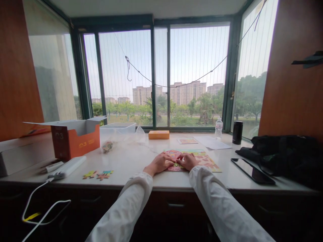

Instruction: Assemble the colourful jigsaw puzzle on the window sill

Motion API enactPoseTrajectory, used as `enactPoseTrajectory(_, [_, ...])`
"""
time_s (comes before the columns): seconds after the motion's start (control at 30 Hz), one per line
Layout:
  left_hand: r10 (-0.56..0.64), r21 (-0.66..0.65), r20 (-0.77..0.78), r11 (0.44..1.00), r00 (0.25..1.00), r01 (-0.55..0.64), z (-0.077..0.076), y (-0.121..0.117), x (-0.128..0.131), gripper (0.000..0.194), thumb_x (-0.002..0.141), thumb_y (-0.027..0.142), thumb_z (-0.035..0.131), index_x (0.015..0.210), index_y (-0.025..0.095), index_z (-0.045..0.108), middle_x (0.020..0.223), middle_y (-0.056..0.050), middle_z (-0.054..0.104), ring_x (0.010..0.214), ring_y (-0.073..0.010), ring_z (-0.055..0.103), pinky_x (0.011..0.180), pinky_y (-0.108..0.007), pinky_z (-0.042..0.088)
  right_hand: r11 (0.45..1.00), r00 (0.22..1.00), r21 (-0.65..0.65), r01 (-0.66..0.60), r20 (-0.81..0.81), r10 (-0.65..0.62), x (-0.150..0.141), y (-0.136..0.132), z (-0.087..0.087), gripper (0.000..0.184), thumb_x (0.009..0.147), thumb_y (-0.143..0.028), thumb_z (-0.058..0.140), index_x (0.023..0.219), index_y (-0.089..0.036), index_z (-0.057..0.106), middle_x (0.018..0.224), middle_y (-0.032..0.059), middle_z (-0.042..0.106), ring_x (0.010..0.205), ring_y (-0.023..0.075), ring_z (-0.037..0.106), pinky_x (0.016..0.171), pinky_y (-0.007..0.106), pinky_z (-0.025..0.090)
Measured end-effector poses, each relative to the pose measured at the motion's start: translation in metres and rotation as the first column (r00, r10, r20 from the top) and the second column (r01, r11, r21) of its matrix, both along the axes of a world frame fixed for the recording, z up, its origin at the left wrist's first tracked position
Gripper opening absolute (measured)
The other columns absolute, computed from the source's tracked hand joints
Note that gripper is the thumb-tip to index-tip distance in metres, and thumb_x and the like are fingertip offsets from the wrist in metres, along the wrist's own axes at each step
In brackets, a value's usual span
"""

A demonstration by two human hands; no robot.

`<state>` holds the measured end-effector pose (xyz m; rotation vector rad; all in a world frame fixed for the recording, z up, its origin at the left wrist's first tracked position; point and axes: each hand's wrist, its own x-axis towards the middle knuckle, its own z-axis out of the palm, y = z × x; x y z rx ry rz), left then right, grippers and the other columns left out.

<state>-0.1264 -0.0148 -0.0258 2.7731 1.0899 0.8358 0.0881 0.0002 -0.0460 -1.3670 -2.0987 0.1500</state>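
A colourful jigsaw puzzle (208, 160) lies flat near the front of the white table, its right part showing brown patches on a pale ground. My left hand (158, 163) rests at its left side, fingers bent and drawn together, tips on the picture. From the other side my right hand (188, 161) reaches in with thumb and forefinger closed above the puzzle's left half. The fingertips of both hands nearly meet; what they pinch, if anything, is too small to make out. Loose puzzle pieces (104, 175) lie in a small group farther left, apart from my hands.
At left stand an orange box (84, 143), a white power bank (70, 167) with a cable, and a clear plastic bin (121, 128). A small orange box (158, 134), paper sheet (214, 143), bottle (218, 129), black flask (237, 132), phone (252, 170) and black bag (290, 154) surround the puzzle.
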Motion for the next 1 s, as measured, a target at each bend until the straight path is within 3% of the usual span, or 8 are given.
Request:
enactPoseTrajectory(0.27, [0.018,0.064,-0.028,0.998,0.999,-0.016,-0.008,0.003,-0.002,0.024,0.091,0.033,0.056,0.101,0.027,0.077,0.11,-0.002,0.074,0.102,-0.0171,0.065,0.1,-0.031,0.046,0.999,0.999,0.031,-0.024,-0.03,0.025,0.001,0.002,-0.005,0.027,0.078,-0.055,0.067,0.086,-0.031,0.076,0.089,-0.0005,0.072,0.092,0.0187,0.063,0.09,0.036,0.032])
enactPoseTrajectory(0.4, [0.019,0.06,-0.041,0.998,0.999,-0.016,-0.007,0.001,-0.001,0.028,0.089,0.024,0.054,0.106,0.029,0.075,0.115,0.0,0.072,0.106,-0.0166,0.064,0.103,-0.03,0.044,0.996,0.999,0.087,-0.032,-0.017,0.034,0.001,-0.001,-0.004,0.015,0.085,-0.04,0.064,0.089,-0.031,0.075,0.091,-0.0015,0.072,0.089,0.0167,0.063,0.091,0.036,0.031])
enactPoseTrajectory(0.57, [0.128,0.067,-0.017,0.99,0.992,-0.126,-0.005,-0.001,-0.003,0.05,0.08,0.004,0.046,0.118,0.026,0.07,0.113,-0.001,0.073,0.107,-0.0175,0.062,0.098,-0.031,0.048,0.979,0.998,0.205,0.022,-0.059,-0.01,0.002,-0.007,0.002,0.024,0.089,-0.019,0.052,0.096,-0.027,0.073,0.095,0.0006,0.071,0.09,0.0147,0.062,0.088,0.033,0.03])
enactPoseTrajectory(0.67, [0.148,0.106,0.026,0.983,0.989,-0.15,-0.004,-0.002,-0.005,0.059,0.074,-0.004,0.042,0.119,0.025,0.069,0.111,-0.002,0.072,0.105,-0.0169,0.061,0.096,-0.03,0.049,0.977,0.999,0.213,0.012,-0.046,-0.002,0.001,-0.007,0.002,0.026,0.087,-0.015,0.051,0.09,-0.028,0.074,0.096,0.0001,0.07,0.091,0.0142,0.061,0.089,0.033,0.03])
enactPoseTrajectory(0.83, [0.075,0.055,-0.009,0.996,0.997,-0.075,-0.002,-0.005,-0.004,0.068,0.068,-0.008,0.042,0.122,0.026,0.066,0.095,0.002,0.076,0.099,-0.0159,0.062,0.092,-0.027,0.05,0.986,0.999,0.161,-0.037,0.011,0.036,-0.001,-0.006,0.001,0.029,0.084,-0.014,0.054,0.077,-0.03,0.077,0.093,-0.0003,0.069,0.09,0.0141,0.061,0.09,0.032,0.03])
enactPoseTrajectory(1.0, [0.057,0.06,-0.013,0.997,0.998,-0.056,0.0,-0.008,-0.001,0.061,0.067,-0.008,0.041,0.111,0.024,0.07,0.092,0.002,0.076,0.096,-0.0145,0.064,0.091,-0.026,0.05,0.98,1.0,0.196,-0.021,0.006,0.021,-0.001,-0.01,0.005,0.034,0.083,-0.01,0.05,0.077,-0.029,0.078,0.087,0.0003,0.069,0.084,0.0128,0.06,0.089,0.032,0.03])
